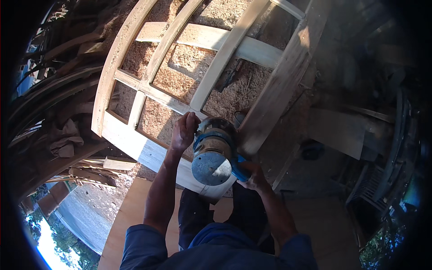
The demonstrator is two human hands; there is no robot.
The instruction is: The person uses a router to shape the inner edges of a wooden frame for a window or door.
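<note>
Partly hidden: power tool [213, 157] in both your hands, just off centre toward six o'clock

Its round, blue-grey cap faces you, so its working end and base are hard to make out. The body also blocks part of the wooden frame [166, 97], which spreads from there toward eleven and twelve, its top cut off by the upper edge. Your right grip [254, 177], at the tool's four o'clock, is clamped around its blue handle. Your left grip [183, 130] curls against the tool's ten o'clock side; you cannot tell whether its fingers close on anything there.

Sawdust and shavings [183, 83] show through the frame's openings. Around you, scrap timber crowds nine and ten, with a crumpled brown sheet [66, 140] at nine. A flat panel [337, 130] lies at three, dimmed by shadow; the darker shapes past it blur into the lens rim. Toward six, your legs cover part of a pale board [123, 220].
</note>
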